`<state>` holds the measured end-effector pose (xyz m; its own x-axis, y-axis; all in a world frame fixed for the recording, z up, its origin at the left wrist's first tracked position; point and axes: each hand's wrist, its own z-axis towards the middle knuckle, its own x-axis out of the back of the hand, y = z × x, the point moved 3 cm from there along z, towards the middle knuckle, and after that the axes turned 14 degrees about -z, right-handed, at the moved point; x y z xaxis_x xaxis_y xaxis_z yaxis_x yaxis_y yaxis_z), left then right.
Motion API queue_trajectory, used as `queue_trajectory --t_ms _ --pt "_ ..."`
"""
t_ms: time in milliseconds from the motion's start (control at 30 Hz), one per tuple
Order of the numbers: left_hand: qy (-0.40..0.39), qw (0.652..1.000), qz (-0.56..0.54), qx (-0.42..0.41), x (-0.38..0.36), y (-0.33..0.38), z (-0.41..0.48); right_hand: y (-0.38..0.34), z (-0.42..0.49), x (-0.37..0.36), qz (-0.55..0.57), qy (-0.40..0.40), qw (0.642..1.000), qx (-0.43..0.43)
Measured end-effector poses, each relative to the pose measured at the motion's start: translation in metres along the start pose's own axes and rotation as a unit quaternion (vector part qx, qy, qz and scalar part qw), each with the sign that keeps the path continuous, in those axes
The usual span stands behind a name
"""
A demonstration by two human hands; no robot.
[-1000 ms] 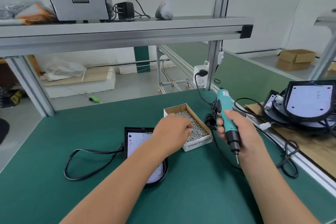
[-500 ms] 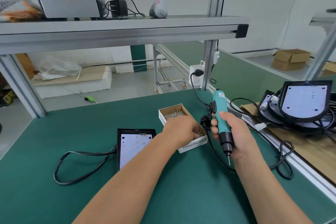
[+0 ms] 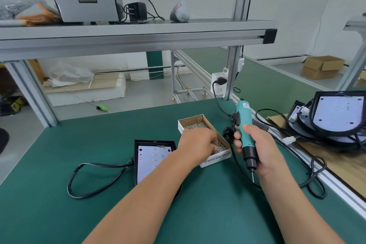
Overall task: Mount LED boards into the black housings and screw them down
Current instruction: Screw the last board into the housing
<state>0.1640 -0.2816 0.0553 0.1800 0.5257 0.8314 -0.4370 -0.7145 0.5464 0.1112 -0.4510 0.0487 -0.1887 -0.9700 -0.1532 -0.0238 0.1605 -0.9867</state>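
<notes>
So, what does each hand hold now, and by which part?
The right hand grips the teal screwdriver around the middle of its body, bit pointing down. The left hand reaches into the screw box; whether it pinches a screw cannot be told.

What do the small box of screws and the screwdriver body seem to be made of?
The box: probably cardboard, brown matte inside, white printed outside, folded flap. The screwdriver: teal body looks like smooth moulded plastic; black nose could be plastic or metal.

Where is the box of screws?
Head view: the screw box sits mid-table, between the black housing and the screwdriver; the left hand dips into it.
</notes>
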Motion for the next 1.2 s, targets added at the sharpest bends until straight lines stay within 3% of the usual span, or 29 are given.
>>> queue_trajectory --t_ms 233,333,400,467,567,633,700,767,867,1067,1200 --pt "0.032 0.999 -0.011 -0.014 0.008 0.002 -0.007 -0.001 0.0 0.0 0.002 0.002 1.0 -0.004" --pt "0.055 0.991 -0.125 0.012 0.02 0.003 -0.014 -0.002 -0.001 -0.001 0.017 0.002 1.0 -0.007" --pt "0.079 0.958 -0.272 0.043 0.032 0.003 -0.023 -0.003 -0.003 -0.002 0.021 0.0 1.0 -0.01" --pt "0.105 0.894 -0.429 0.075 0.045 0.001 -0.035 -0.003 -0.004 -0.004 0.025 -0.003 1.0 -0.013" --pt "0.102 0.724 -0.669 0.134 0.061 -0.008 -0.06 -0.003 -0.008 -0.009 0.042 -0.011 0.999 -0.008" --pt "0.09 0.623 -0.761 0.158 0.071 -0.021 -0.078 -0.002 -0.011 -0.015 0.046 -0.012 0.999 -0.01" --pt "0.085 0.561 -0.804 0.175 0.078 -0.034 -0.096 0.0 -0.012 -0.022 0.054 -0.016 0.998 -0.015" --pt "0.082 0.527 -0.825 0.189 0.081 -0.045 -0.112 0.002 -0.014 -0.034 0.062 -0.027 0.998 -0.015" --pt "0.084 0.522 -0.826 0.198 0.08 -0.058 -0.132 0.002 -0.019 -0.055 0.072 -0.04 0.997 0.002" --pt "0.072 0.609 -0.769 0.181 0.079 -0.073 -0.155 -0.015 -0.024 -0.098 0.095 -0.072 0.993 0.025" --pt "0.072 0.657 -0.738 0.136 0.083 -0.078 -0.162 -0.024 -0.019 -0.128 0.189 -0.074 0.979 0.028"
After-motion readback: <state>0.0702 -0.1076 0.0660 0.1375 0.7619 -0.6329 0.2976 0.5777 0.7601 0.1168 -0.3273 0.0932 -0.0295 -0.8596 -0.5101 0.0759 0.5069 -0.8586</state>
